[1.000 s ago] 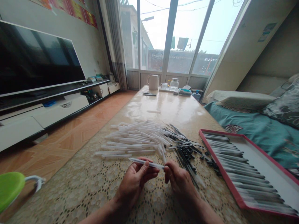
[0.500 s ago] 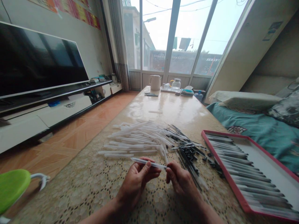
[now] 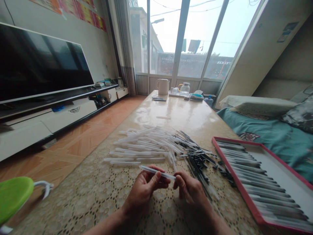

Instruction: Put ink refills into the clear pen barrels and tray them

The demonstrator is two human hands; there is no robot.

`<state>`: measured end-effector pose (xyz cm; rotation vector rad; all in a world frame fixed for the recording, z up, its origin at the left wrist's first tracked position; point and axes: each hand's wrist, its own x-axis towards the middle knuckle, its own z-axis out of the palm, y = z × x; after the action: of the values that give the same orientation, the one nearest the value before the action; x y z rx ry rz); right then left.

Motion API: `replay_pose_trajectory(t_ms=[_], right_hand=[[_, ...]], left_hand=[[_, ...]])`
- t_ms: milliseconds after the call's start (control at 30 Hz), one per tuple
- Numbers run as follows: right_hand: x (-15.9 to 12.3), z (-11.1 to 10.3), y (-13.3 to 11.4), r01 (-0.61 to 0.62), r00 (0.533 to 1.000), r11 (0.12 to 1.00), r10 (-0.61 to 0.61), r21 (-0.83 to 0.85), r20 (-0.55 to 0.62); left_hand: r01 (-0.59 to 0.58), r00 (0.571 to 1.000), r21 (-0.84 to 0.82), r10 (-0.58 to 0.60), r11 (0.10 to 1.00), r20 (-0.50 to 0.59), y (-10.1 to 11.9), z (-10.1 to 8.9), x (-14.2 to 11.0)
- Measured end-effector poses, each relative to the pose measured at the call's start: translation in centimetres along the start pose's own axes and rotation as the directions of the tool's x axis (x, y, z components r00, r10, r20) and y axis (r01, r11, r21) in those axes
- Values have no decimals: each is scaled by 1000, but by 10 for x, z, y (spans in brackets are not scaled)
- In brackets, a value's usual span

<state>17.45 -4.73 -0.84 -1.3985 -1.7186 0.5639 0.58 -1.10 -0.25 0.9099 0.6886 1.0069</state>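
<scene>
My left hand point(image 3: 149, 186) is closed around a translucent white pen barrel point(image 3: 167, 175), which tilts down slightly to the right. At the barrel's right end, the fingertips of my right hand point(image 3: 189, 187) are pinched together; whether a small part sits between them is hidden. Just beyond my hands lies a loose pile of white pen barrels point(image 3: 144, 145). To its right are thin black refills point(image 3: 199, 178) and a heap of small black caps or plugs point(image 3: 199, 162). A red-rimmed box point(image 3: 244, 199) on the right holds a row of pens point(image 3: 261, 179) with black ends.
All this lies on a long table with a patterned cover point(image 3: 97, 195). At its far end stand a white jug point(image 3: 163, 86), a glass teapot point(image 3: 185, 88) and a tissue pack point(image 3: 197, 96). A green stool point(image 3: 16, 194) is at the lower left, a bed point(image 3: 264, 125) at the right.
Both hands stay at the barrel in nearly the same pose. The whole view has shifted very slightly; the piles and the box look unchanged.
</scene>
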Motion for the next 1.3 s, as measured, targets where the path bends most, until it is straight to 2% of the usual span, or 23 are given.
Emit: replay_pose_trajectory(t_ms=[133, 233, 300, 367, 433, 500, 667, 800, 900, 1000, 1100, 1300], right_hand=[[1, 3, -4, 143, 989, 985, -146, -91, -23], [2, 1, -2, 177, 984, 976, -180, -128, -7], [4, -4, 3, 126, 988, 976, -140, -177, -64], [6, -10, 10, 10, 981, 964, -61, -264, -187], [8, -15, 16, -119, 957, 927, 11, -356, -291], [10, -19, 20, -198, 950, 883, 66, -425, -306], [12, -21, 19, -209, 968, 856, 113, -472, -223], [8, -22, 11, -126, 988, 905, 76, -407, -137], [5, -23, 6, -117, 990, 916, 78, -384, -115], [5, -23, 8, -157, 973, 901, 72, -404, -218], [9, -23, 17, -170, 961, 896, 58, -411, -269], [15, -25, 21, -95, 987, 916, 37, -390, -155]], left_hand=[[-61, 997, 146, 54, 987, 53, 1, 2, 1], [-75, 996, 169, 81, 983, -28, 1, 2, 3], [-83, 982, 162, 108, 983, -157, 2, 1, 4], [-105, 948, 178, 152, 978, -278, 4, 0, 5], [-127, 917, 202, 193, 971, -348, 7, -3, 5], [-131, 906, 232, 211, 964, -368, 7, -5, 5], [-134, 911, 408, 274, 903, -307, 6, -10, 7], [-155, 899, 630, 373, 761, -229, 8, -12, 5], [-179, 913, 742, 390, 646, -120, 10, -11, 2], [-218, 925, 798, 379, 562, -14, 9, -11, 0], [-240, 928, 819, 370, 522, 36, 7, -11, 1], [-259, 936, 853, 335, 453, 106, 6, -13, 3]])
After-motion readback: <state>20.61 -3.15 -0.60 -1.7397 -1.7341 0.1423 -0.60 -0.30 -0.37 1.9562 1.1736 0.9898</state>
